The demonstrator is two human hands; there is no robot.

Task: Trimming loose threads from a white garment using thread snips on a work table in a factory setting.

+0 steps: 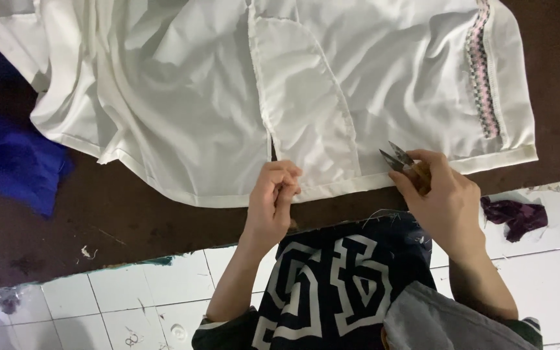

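Observation:
A white garment (196,97) lies spread on a dark brown table (98,220), with a patterned pink and black trim strip (481,71) at the right. My left hand (272,201) pinches the garment's hem near a slit at the front edge. My right hand (439,194) holds small metal thread snips (395,157), their open blades pointing at the hem just right of my left hand.
A blue cloth (14,159) lies at the table's left edge. A purple scrap (516,217) rests on the white tiled floor (98,298) at the right. Thread bits litter the floor. My dark patterned clothing (332,285) fills the bottom centre.

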